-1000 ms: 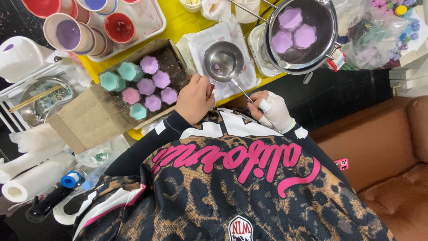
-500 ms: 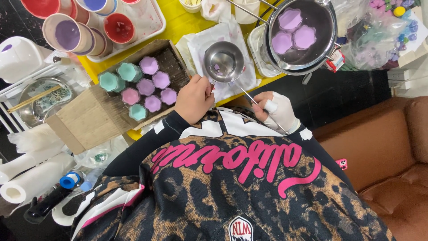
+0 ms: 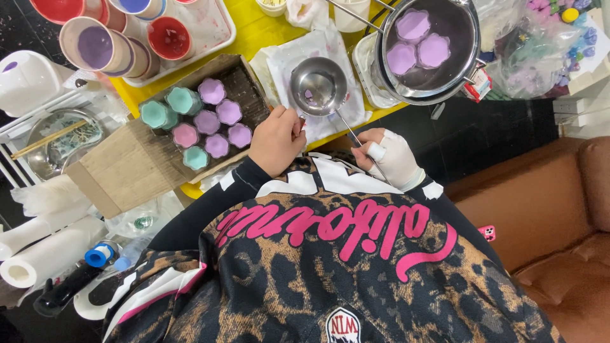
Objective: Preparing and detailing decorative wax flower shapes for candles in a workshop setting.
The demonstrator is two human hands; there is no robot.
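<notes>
A cardboard tray (image 3: pixel 136 162) of pastel flower-shaped candles is sitting at the left of the yellow bench (image 3: pixel 254 35), the bare left hand (image 3: pixel 276 140) is steadying the small steel ladle (image 3: pixel 318 86), fingers seemingly pinching something thin, and the white-gloved right hand (image 3: pixel 391 155) is gripping its handle.

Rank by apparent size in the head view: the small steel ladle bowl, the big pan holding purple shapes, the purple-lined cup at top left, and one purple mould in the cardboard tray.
1. Big pan, largest.
2. Purple-lined cup and small steel ladle bowl: they look alike, so I won't rank them.
3. Purple mould in the cardboard tray, smallest.
</notes>
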